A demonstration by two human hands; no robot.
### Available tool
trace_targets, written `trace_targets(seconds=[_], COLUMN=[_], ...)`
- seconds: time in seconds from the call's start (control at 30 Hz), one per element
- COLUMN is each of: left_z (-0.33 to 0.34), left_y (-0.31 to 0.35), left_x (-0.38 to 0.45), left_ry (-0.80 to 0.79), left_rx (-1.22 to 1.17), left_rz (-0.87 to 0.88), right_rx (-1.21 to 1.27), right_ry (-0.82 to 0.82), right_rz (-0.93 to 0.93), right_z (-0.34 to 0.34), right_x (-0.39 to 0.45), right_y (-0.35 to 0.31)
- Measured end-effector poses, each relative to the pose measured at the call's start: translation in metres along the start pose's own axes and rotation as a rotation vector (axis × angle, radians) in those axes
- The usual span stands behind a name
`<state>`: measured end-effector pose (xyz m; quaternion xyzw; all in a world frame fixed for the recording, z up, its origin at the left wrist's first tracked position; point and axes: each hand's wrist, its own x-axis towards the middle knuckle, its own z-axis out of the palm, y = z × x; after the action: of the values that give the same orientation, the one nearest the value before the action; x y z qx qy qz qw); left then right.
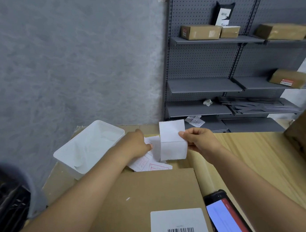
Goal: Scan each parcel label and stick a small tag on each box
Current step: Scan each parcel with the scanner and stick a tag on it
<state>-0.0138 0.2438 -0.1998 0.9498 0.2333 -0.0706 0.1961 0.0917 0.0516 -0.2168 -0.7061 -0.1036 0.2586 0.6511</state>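
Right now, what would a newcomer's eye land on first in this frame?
Probably the white strip of tags pinched by the right hand at centre, while the left hand touches loose tags beside a white tub. Next, the barcode label on the near box, with a lit phone beside it.

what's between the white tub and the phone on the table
In the head view, the near cardboard box fills that stretch between the white tub and the phone, with the left forearm crossing over it and its barcode label beside the phone.

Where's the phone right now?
The phone lies at the lower right of the head view, on the wooden table, just right of the barcode label.
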Motion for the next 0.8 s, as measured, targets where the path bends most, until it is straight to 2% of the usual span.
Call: trace_targets(seconds=[0.07, 0.17, 0.23, 0.3, 0.37, 0.5, 0.6, 0.7, 0.8], left_z=[-0.005, -0.014, -0.019, -0.024, -0.030, -0.041, -0.041, -0.038, -0.037], left_y=[0.006, 0.016, 0.018, 0.017, 0.020, 0.031, 0.034, 0.035, 0.035], left_x=[-0.002, -0.008, -0.013, -0.017, -0.024, -0.038, -0.046, -0.054, -0.061], left_ry=[0.019, -0.017, 0.024, 0.120, 0.100, -0.213, -0.187, -0.092, -0.077], left_rx=[-0.021, -0.231, -0.321, -0.303, -0.358, -0.888, -1.213, -1.185, -1.086], left_rz=[0.053, 0.100, 0.079, 0.041, -0.038, -0.209, -0.157, -0.053, -0.021], right_rx=[0.050, 0.117, 0.149, 0.175, 0.172, 0.025, -0.121, -0.155, -0.279], right_ry=[-0.028, -0.037, -0.020, -0.013, -0.034, -0.186, -0.278, -0.274, -0.162], right_rz=[-0.015, -0.075, -0.143, -0.224, -0.310, -0.433, -0.449, -0.450, -0.496], right_z=[0.003, 0.007, 0.009, 0.010, 0.011, 0.012, 0.012, 0.014, 0.015], right_x=[-0.003, -0.007, -0.010, -0.013, -0.018, -0.035, -0.047, -0.054, -0.054], right_y=[-0.004, -0.011, -0.016, -0.022, -0.029, -0.039, -0.040, -0.041, -0.039])
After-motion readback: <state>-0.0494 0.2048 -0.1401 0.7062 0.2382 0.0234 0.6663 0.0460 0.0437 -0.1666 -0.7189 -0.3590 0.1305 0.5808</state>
